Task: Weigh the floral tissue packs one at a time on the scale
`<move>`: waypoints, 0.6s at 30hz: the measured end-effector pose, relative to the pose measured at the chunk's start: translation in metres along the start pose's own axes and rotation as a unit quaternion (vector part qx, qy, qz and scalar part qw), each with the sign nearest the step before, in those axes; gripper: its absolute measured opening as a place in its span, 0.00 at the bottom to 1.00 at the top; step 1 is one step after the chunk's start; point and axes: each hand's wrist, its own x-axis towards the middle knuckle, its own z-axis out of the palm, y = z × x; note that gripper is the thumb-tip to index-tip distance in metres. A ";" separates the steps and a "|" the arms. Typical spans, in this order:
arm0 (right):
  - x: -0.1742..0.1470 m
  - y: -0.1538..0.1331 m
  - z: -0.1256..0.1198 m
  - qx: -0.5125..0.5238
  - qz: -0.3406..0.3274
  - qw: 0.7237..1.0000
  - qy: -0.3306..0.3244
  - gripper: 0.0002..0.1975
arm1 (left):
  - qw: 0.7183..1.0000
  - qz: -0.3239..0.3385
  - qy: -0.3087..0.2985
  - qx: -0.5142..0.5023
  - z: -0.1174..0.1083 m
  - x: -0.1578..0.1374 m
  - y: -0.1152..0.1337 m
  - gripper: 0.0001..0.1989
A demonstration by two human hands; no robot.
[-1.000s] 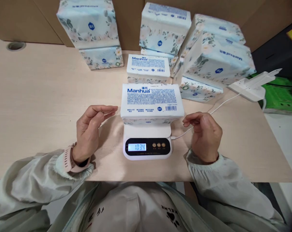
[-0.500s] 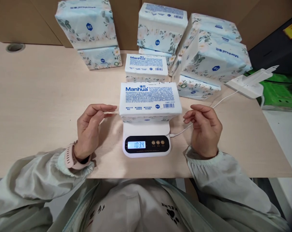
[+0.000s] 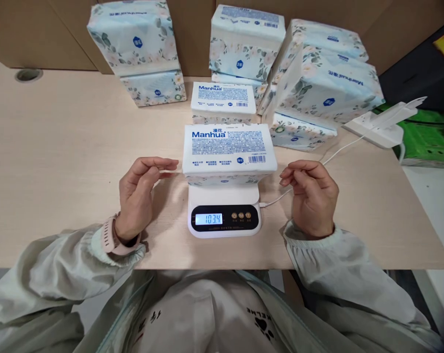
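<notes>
A white digital kitchen scale (image 3: pixel 224 221) sits near the table's front edge, its lit display reading 103.4. On its platform rests a pack of tissues (image 3: pixel 229 149) with blue Manhua lettering and a barcode on its upper face. To the left of that pack is my left hand (image 3: pixel 138 193), fingers stretched toward its side, open and holding nothing. My right hand (image 3: pixel 315 196) hovers at the opposite side, fingers loosely bent and apart from the pack, with nothing in it. Directly behind stands another tissue pack (image 3: pixel 223 100).
Stacked tissue packs (image 3: pixel 135 44) stand at the back left, and further stacks (image 3: pixel 328 83) at the back right. A white cable (image 3: pixel 339 154) runs from the scale toward a power strip (image 3: pixel 376 130). Brown cardboard (image 3: pixel 195 39) lines the table's (image 3: pixel 60 162) rear.
The view has shifted very slightly. Both hands keep their places beside the tissue pack, and the reading remains 103.4.
</notes>
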 end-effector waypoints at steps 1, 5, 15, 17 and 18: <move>0.000 0.000 0.000 0.001 0.000 1.000 0.000 0.05 | 1.000 0.003 0.005 -0.003 0.000 0.000 0.000 0.06; 0.000 -0.001 0.000 -0.010 0.003 1.000 -0.002 0.06 | 1.000 0.012 0.016 -0.016 0.001 0.001 0.001 0.06; 0.000 -0.001 0.001 -0.012 0.033 0.999 -0.005 0.05 | 0.999 0.008 0.025 -0.017 0.001 0.000 0.003 0.07; 0.000 -0.001 0.000 -0.019 0.032 0.999 -0.010 0.06 | 1.000 0.008 0.023 -0.008 0.000 0.000 0.003 0.06; 0.000 0.000 -0.001 -0.022 0.031 0.999 -0.013 0.06 | 1.000 0.006 0.024 -0.003 0.000 0.000 0.002 0.06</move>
